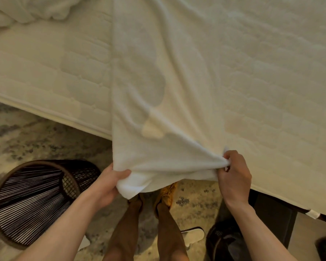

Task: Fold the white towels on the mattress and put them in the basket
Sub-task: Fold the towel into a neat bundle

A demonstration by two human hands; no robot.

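A long white towel lies stretched across the quilted mattress, its near end hanging past the mattress edge. My left hand grips the towel's near left corner. My right hand pinches the near right corner, where the cloth bunches into folds. A dark woven basket stands on the floor to the lower left, beside my left forearm; what shows of its inside holds nothing. More white towels lie crumpled at the mattress's far left.
My two legs and feet stand on a patterned rug between the basket and the bed. A white slipper lies on the floor. A dark bin and dark furniture sit at the lower right.
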